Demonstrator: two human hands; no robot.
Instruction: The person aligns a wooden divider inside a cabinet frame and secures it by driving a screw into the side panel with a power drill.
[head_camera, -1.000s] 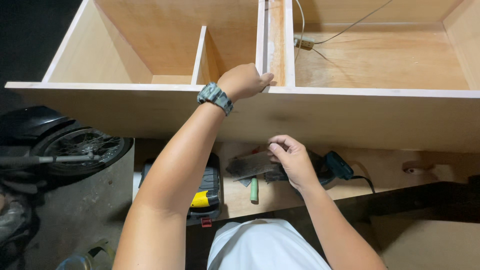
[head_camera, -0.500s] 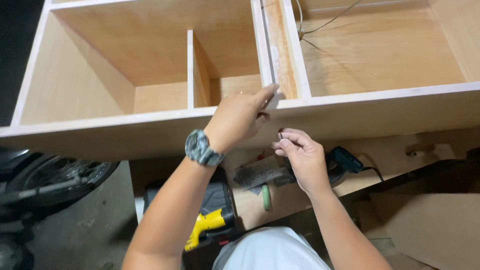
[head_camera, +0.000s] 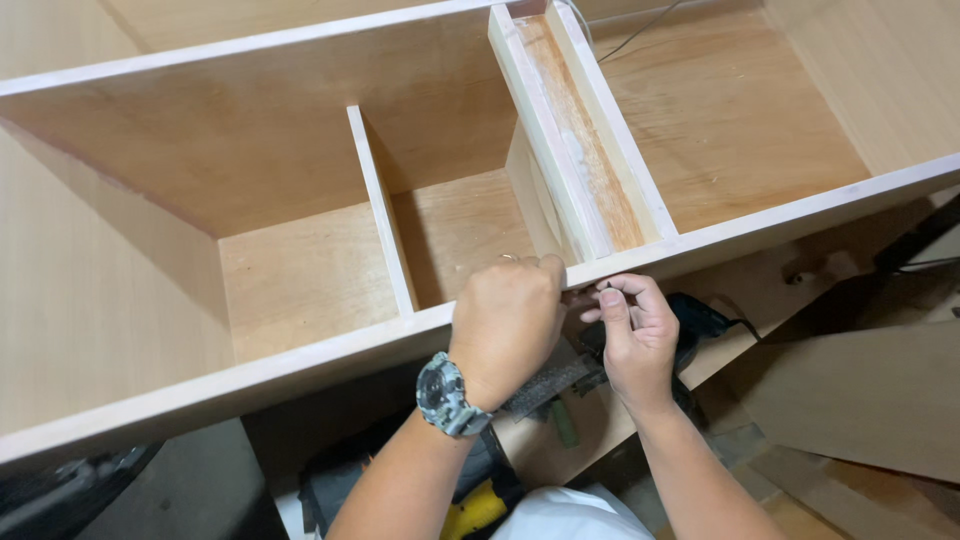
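A large pale plywood cabinet (head_camera: 300, 350) lies on its back, its front rail running across the view. My left hand (head_camera: 508, 320), with a camouflage wristwatch (head_camera: 448, 395), rests curled on that rail where a double upright divider (head_camera: 575, 140) meets it. My right hand (head_camera: 632, 325) is just beside it, below the rail, fingertips pinched together on something too small to make out. A thin short divider (head_camera: 382, 210) splits the compartment to the left.
Under the cabinet lie a dark power tool (head_camera: 690, 320) with its cord, a yellow and black drill (head_camera: 470, 510) and a green-handled tool (head_camera: 566, 425). Plywood sheets (head_camera: 850, 400) lie at the right. A cable (head_camera: 640, 30) runs inside the right compartment.
My view has moved closer and over the cabinet. My left hand slid down to the front rail at the divider joint, and my right hand rose from the tools to meet it.
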